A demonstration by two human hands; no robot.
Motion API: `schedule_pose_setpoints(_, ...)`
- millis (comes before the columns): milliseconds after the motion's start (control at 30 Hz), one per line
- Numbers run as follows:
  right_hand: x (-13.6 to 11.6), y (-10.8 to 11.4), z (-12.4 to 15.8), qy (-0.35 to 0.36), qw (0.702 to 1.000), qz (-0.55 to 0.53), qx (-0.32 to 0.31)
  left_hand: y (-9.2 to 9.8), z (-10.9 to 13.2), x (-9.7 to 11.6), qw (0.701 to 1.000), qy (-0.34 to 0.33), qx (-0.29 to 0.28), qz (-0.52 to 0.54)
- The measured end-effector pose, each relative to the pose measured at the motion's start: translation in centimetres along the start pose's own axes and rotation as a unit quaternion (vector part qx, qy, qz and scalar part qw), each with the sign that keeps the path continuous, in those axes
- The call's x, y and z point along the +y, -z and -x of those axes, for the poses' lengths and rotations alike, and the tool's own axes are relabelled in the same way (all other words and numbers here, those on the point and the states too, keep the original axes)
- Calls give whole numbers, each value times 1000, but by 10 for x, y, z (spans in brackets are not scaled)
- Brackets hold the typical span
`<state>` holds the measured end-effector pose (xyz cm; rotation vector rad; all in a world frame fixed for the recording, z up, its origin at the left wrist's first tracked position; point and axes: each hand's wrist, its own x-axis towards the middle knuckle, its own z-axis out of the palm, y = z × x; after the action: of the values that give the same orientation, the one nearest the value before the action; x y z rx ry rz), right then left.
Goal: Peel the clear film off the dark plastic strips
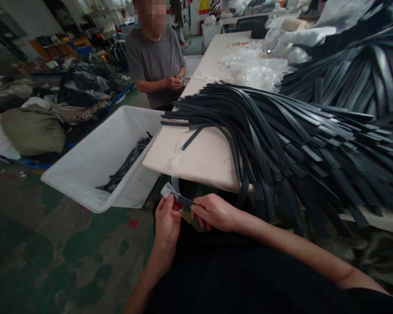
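My left hand point(168, 220) and my right hand point(214, 212) are both closed on one dark strap point(185, 201) just below the table's near edge. The left fingers pinch a clear plastic film point(168, 190) at the strap's end. The right hand pinches the strap a little further along. The strap curves up to the right into a big fan of dark straps point(281, 131) lying across the cream table point(199, 157).
A white tub point(94, 165) with a few dark straps point(127, 165) in it stands on the floor left of the table. Another person in a grey shirt point(155, 61) stands at the table's far end. Crumpled clear plastic point(252, 69) lies further back.
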<state>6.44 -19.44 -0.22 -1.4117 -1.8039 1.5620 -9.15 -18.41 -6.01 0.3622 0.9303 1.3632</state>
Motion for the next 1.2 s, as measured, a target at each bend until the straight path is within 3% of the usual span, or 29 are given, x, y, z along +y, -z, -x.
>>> schedule_pose_setpoints(100,-4,-3,-9,10,1000,8,-13,5,8,-5,998,26,-45,-38)
schedule_pose_setpoints(167,-7,-2,-12,26,999,31,-28,13,6,0,999,24,-32,-36)
schedule_pose_setpoints(300,-12,5,-8,47,990,113,-65,41,-8,30,990,-21,130,43)
schedule_pose_setpoints(367,-12,5,-9,30,988,133,-73,53,-7,39,981,-24,182,62)
schedule_pose_setpoints(433,-11,0,-15,21,986,145,-74,58,1,34,982,-9,179,55)
schedule_pose_setpoints(533,-11,-12,-29,17,983,161,-82,54,18,13,993,38,108,37)
schedule_pose_setpoints(600,-10,-15,-34,28,978,195,-71,53,23,4,994,53,91,40)
schedule_pose_setpoints(767,-9,-4,-25,52,966,251,-35,65,20,14,979,16,189,75)
schedule_pose_setpoints(967,-5,-13,-30,43,963,264,-33,59,28,-9,983,121,118,66)
schedule_pose_setpoints(1133,-3,-1,-21,36,980,194,-14,63,27,-4,976,89,176,95)
schedule_pose_setpoints(1200,-2,1,-20,41,980,197,-2,63,28,-5,973,111,175,107)
